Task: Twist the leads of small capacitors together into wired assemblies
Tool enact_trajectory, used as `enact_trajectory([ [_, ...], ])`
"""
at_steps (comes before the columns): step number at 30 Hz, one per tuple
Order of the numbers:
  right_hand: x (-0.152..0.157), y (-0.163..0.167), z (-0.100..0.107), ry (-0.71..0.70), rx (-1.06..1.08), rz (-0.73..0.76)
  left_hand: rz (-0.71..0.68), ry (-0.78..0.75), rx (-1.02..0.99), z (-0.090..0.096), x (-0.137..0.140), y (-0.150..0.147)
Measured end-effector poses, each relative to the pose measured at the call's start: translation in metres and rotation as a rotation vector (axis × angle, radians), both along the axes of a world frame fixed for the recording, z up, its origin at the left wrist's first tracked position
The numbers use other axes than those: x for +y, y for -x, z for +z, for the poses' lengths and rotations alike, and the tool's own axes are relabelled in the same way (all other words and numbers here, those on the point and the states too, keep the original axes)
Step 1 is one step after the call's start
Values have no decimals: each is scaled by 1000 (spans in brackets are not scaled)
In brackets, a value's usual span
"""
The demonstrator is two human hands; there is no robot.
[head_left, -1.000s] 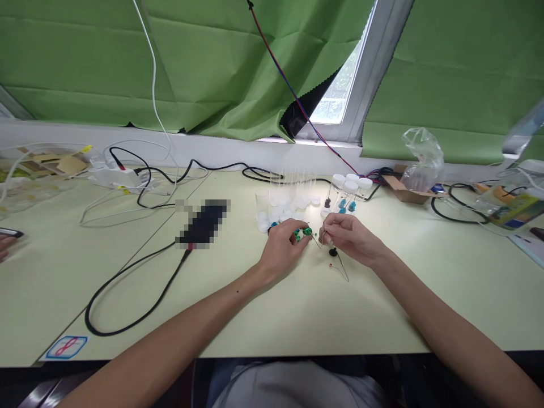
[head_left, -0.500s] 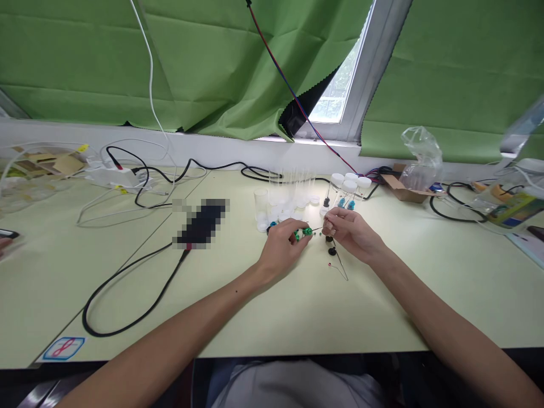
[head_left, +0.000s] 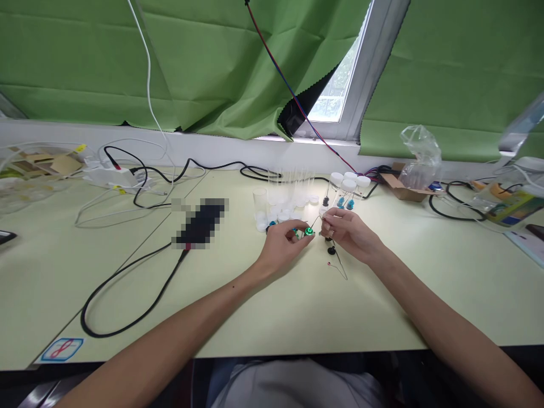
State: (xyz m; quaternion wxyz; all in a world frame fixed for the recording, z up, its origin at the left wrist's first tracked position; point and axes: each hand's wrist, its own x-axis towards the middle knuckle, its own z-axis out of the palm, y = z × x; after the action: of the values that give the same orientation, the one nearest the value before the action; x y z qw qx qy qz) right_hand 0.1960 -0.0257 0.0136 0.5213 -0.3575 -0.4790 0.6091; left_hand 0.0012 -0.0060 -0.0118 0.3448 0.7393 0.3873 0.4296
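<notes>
Green, shiny and small, a round piece [head_left: 309, 231] is gripped between the closed fingers of the person's left hand [head_left: 280, 241], just above a pale bench [head_left: 272, 323]. More green shows under those fingers; whether it is the same piece, I cannot tell. Just right of the green piece, the right hand [head_left: 352, 233] has its fingers pinched together on a thin wire [head_left: 316, 221], which rises from the green piece, bends, and runs to the fingertips; its far end is hidden. Right of the green piece and nearer the person, a black disc-like part [head_left: 331, 250] lies on the bench, with a thin bent rod [head_left: 340, 267] beside it that ends in a red tip. Behind the green piece stands a group of clear tubes [head_left: 260, 209]. Behind it to the right are clear vials with white caps [head_left: 349, 185], small blue and black parts showing in them. Well to its left lies a dark, pixelated object [head_left: 199, 226] with a black cable [head_left: 102, 336] looping toward the person.
</notes>
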Motion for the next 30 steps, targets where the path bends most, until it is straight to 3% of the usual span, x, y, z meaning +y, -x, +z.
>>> enact_trajectory([
  [5,-1,0,1,9,3,13,23,-7,14,1,-1,0],
  [18,0,1,1,46,54,46,65,-272,68,-1,1,1],
  [30,0,2,3,23,16,36,63,-327,60,-1,4,3],
])
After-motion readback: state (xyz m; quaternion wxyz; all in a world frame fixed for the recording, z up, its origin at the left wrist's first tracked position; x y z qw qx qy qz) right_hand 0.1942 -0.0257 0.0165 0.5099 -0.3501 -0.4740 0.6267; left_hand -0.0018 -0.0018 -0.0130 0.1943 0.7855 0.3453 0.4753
